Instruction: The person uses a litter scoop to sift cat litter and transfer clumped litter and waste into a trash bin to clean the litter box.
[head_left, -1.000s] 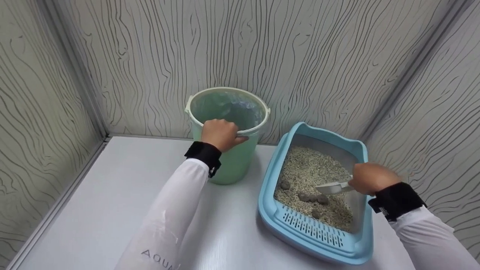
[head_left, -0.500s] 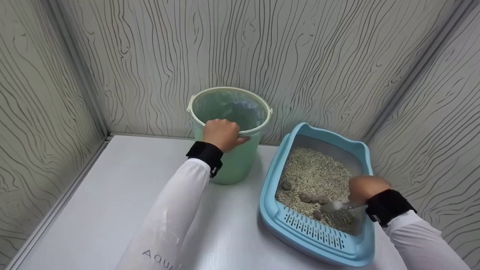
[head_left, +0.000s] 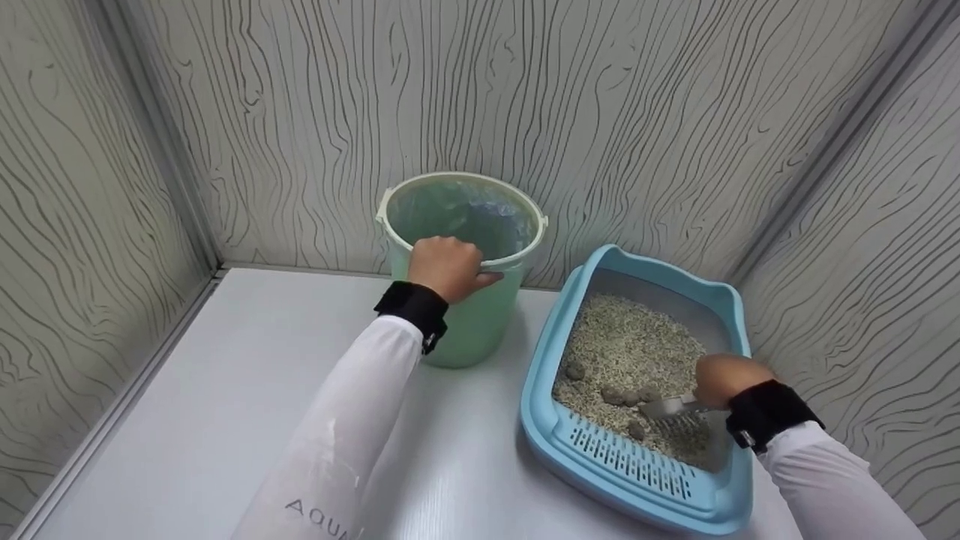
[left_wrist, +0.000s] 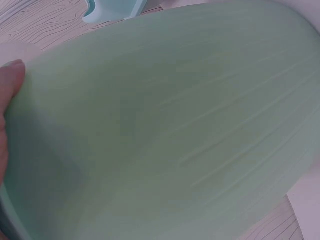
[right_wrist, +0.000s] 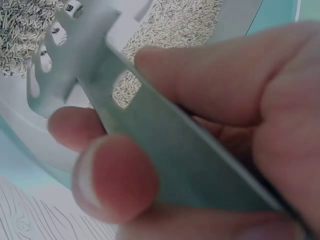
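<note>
My left hand point(head_left: 448, 268) grips the near rim of a green bin point(head_left: 480, 322) lined with a clear plastic bag point(head_left: 491, 210). The bin's green side point(left_wrist: 165, 120) fills most of the left wrist view, with the thumb at its left edge. In my right hand point(head_left: 731, 379) is the handle of a slotted litter scoop point(head_left: 671, 406), fingers wrapped round it in the right wrist view. The scoop's head is down at the litter point(head_left: 630, 337) in the front right of a blue litter box point(head_left: 541, 390). Dark clumps point(head_left: 619, 395) lie just left of it; another clump point(head_left: 575, 370) sits near the left wall.
The bin and litter box stand side by side on a white table point(head_left: 247, 375). A wood-patterned back wall point(head_left: 337, 135) rises behind them, and a side wall point(head_left: 885, 300) stands close at the right. A perforated ledge point(head_left: 630, 457) runs along the box's front.
My right hand has moved the scoop down toward the front of the litter box, its head now tilted at the litter beside the clumps. The left hand keeps its grip on the bin rim.
</note>
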